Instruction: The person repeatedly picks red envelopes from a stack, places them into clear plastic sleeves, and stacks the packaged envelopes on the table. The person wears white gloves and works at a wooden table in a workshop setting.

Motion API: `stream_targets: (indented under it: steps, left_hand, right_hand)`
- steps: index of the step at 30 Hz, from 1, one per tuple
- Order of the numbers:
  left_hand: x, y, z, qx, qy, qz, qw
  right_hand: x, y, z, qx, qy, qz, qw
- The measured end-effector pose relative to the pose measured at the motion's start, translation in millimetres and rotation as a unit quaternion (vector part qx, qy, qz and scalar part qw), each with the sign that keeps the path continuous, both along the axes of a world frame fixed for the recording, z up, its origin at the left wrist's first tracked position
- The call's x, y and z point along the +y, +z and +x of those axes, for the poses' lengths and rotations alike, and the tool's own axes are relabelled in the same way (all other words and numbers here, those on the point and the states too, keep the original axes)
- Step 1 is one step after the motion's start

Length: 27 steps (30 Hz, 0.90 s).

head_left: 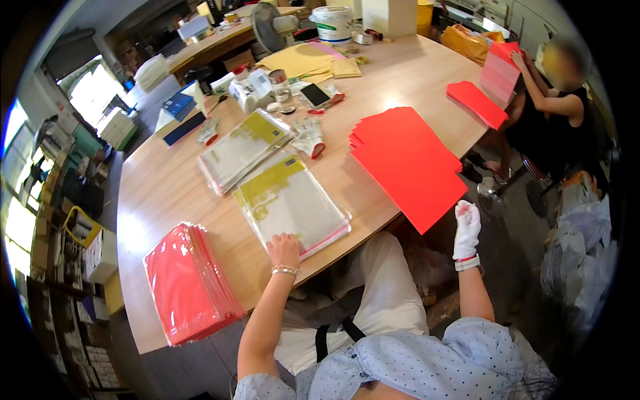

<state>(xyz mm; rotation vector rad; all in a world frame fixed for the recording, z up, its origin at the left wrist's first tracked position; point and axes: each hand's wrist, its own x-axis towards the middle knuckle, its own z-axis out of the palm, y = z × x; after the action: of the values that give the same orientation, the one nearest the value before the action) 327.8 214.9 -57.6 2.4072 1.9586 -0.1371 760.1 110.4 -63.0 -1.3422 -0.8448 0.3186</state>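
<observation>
My left hand (284, 250), bare with a bracelet at the wrist, rests on the near edge of a stack of clear plastic bags (293, 200) printed in yellow-green. Its fingers lie on the top bag. Beyond the table's edge, my right hand (467, 230) wears a white glove with some fingertips bare. Its fingers are curled in, with nothing visible in them. Closest to it is the corner of a fanned pile of red sheets (407, 167), which juts past the table edge. At the near left lies a stack of red sheets in clear bags (190, 283).
Behind the front bags lies another bag stack (245, 148), with a spare glove (309, 137), phone (315, 95) and glass jar (281, 90) around it. Yellow sheets (300, 63), a fan (268, 28) and a white bucket (332, 25) stand farther back. At right, a seated person (557, 100) handles red sheets.
</observation>
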Motion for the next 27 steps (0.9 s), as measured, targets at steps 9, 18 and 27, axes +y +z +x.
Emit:
stream_targets:
  steps: [9, 18, 27]
  left_hand:
    - [20, -20, -35, -0.051, -0.071, 0.003, 0.996]
    - [41, -14, -33, -0.110, 0.001, 0.029, 0.994]
    - [-7, 17, -60, -0.327, 0.130, 0.113, 0.929]
  right_hand:
    - [32, 29, -3, 0.263, 0.239, -0.066, 0.933]
    - [-81, 61, -106, 0.349, 0.436, -0.183, 0.809]
    - [-99, 28, -152, 0.568, 0.214, -0.217, 0.764]
